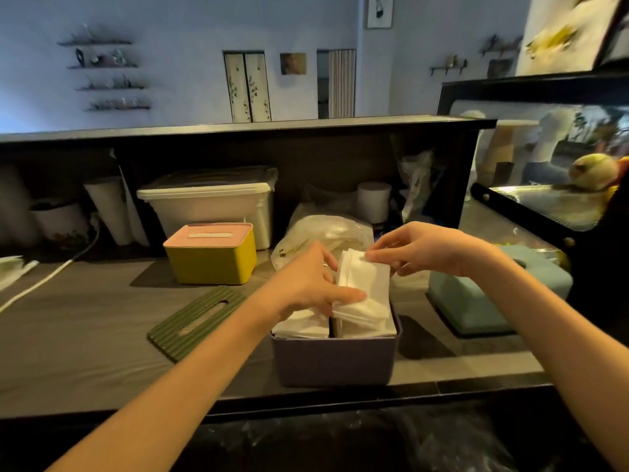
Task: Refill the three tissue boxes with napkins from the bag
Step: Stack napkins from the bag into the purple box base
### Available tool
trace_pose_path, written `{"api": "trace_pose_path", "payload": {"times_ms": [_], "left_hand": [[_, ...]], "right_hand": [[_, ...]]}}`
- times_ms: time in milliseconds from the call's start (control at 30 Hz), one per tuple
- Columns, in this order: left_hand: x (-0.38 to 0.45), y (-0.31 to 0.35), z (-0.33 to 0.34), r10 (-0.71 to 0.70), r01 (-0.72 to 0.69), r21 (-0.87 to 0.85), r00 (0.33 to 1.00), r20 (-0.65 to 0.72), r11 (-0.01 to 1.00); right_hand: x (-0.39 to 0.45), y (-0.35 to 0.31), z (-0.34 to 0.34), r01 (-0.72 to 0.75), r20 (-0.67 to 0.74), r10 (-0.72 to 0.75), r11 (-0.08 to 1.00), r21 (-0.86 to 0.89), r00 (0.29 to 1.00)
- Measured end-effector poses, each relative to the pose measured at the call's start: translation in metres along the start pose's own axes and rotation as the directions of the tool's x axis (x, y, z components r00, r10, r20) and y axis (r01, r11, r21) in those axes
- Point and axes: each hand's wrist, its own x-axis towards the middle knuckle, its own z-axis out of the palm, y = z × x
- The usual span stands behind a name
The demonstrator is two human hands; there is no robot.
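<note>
An open purple tissue box (335, 361) stands at the counter's front edge, with white napkins inside on its left side. A stack of white napkins (366, 291) tilts over the box's right half. My left hand (311, 284) grips the stack's lower left side, and my right hand (417, 247) pinches its top edge. The box's green ribbed lid (195, 321) lies flat to the left. Behind it stands a yellow tissue box (211, 258) with a pink lid on. A light blue tissue box (493, 294) sits to the right. The clear plastic bag of napkins (323, 233) lies behind my hands.
A white lidded storage bin (207, 199), paper cup stacks (109, 209) and a white roll (374, 201) line the back under a dark shelf. A white cable (44, 281) crosses the counter's left. A glass display case (544, 199) stands at the right.
</note>
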Motion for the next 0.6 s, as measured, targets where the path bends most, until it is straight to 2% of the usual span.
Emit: {"api": "trace_pose_path", "payload": {"times_ms": [133, 300, 367, 433, 500, 600], "left_hand": [[-0.005, 0.001, 0.009, 0.032, -0.023, 0.159, 0.998, -0.053, 0.987], [-0.003, -0.004, 0.019, 0.108, -0.064, 0.386, 0.990, -0.092, 0.920], [-0.005, -0.004, 0.013, 0.167, -0.112, 0.387, 0.980, -0.110, 0.915], [-0.007, -0.005, -0.003, 0.257, -0.201, 0.371, 0.961, -0.107, 0.907], [-0.008, -0.011, -0.025, 0.340, -0.303, 0.402, 0.940, -0.024, 0.864], [-0.009, -0.027, -0.047, 0.372, -0.426, 0.419, 0.905, 0.208, 0.802]], "right_hand": [[0.001, 0.002, 0.007, -0.047, -0.052, 0.041, 0.990, -0.135, 0.998], [0.005, 0.007, 0.022, -0.038, -0.119, 0.006, 0.963, -0.268, 0.993], [0.004, 0.012, 0.026, -0.016, -0.218, -0.064, 0.938, -0.345, 0.974], [-0.004, 0.013, 0.025, 0.066, -0.356, -0.200, 0.933, -0.355, 0.913], [-0.016, 0.012, 0.024, 0.207, -0.386, -0.347, 0.910, -0.360, 0.855], [-0.034, 0.007, 0.030, 0.308, -0.190, -0.397, 0.875, -0.373, 0.898]]}}
